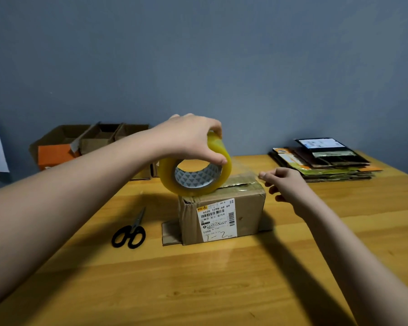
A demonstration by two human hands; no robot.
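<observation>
A small cardboard box (243, 208) with a white shipping label (218, 220) stands in the middle of the wooden table (198, 278). My left hand (191, 137) grips a big yellowish roll of clear tape (196, 172) from above, its lower edge at the box's top left corner. A clear strip of tape (243, 168) runs from the roll across the box top. My right hand (283, 182) pinches the strip's free end at the box's top right edge.
Black-handled scissors (130, 234) lie on the table left of the box. Open cardboard boxes (90, 140), one with an orange side, stand at the back left. A stack of flattened cartons and dark mailers (323, 161) lies at the back right. A blue-grey wall is behind.
</observation>
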